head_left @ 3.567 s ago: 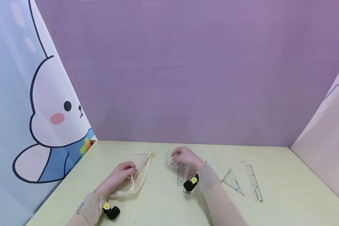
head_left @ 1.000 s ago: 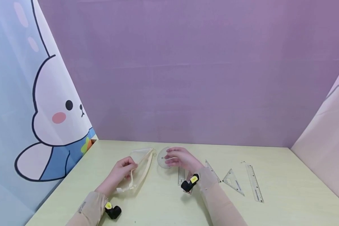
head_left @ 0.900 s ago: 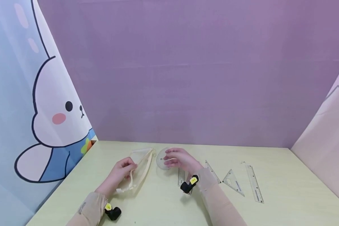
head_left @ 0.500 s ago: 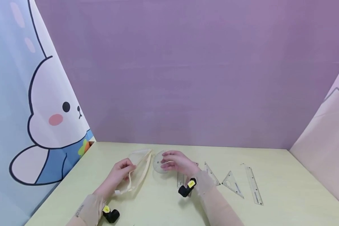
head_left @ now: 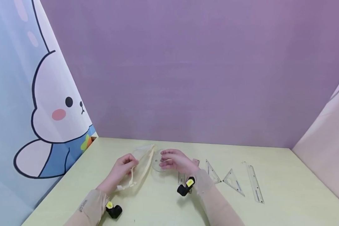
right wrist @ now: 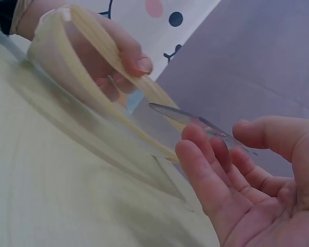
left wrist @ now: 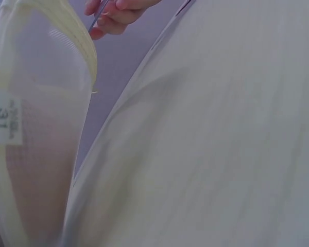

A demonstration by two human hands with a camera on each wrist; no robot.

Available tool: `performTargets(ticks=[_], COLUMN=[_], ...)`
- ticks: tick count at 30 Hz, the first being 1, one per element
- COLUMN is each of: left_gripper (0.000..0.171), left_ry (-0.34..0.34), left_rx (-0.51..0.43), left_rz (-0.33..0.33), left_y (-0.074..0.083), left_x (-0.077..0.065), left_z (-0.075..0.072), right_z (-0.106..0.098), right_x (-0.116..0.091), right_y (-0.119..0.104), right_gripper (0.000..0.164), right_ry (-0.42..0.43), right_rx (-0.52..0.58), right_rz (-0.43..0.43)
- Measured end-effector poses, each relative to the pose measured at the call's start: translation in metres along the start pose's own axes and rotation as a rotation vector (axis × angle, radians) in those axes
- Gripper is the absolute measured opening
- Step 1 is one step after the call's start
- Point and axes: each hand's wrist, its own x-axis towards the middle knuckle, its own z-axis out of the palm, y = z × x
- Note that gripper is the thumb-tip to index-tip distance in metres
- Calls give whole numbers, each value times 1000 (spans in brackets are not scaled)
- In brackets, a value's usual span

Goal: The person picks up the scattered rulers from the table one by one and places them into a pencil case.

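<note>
My left hand pinches one edge of a see-through zip pouch with a pale yellow zipper band. Its mouth gapes toward the right, and a white label shows through its side in the left wrist view. Between the thumb and fingers of my right hand is a clear round protractor. The right wrist view shows the protractor nearly edge-on, its far tip overlapping the pouch's open mouth. Both are raised over the table, casting shadows.
Below my right wrist lie a clear ruler and a pinkish strip, partly covered. Two clear set squares and a long ruler lie farther right. A purple backdrop rises behind the table.
My right hand has carried the protractor left, from above the rulers to the pouch's mouth. The left hand keeps its hold on the pouch, whose mouth now gapes wider.
</note>
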Motion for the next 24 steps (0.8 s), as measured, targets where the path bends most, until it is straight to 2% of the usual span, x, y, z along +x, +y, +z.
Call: performTargets(ticks=[7, 11, 17, 24], left_gripper=[15, 15, 13, 13], left_ry=[7, 11, -32, -33], left_rx=[6, 7, 9, 7], left_rz=[11, 25, 31, 52], left_y=[3, 7, 9, 8], left_x=[-3, -2, -4, -5], left_z=[3, 5, 7, 9], right_z=[12, 18, 25, 29], right_x=[1, 2, 3, 2], right_y=[8, 9, 15, 17], right_gripper=[44, 38, 28, 31], right_ry=[-17, 0, 33, 30], right_rx=[38, 63, 98, 88], right_rz=[8, -9, 10, 1])
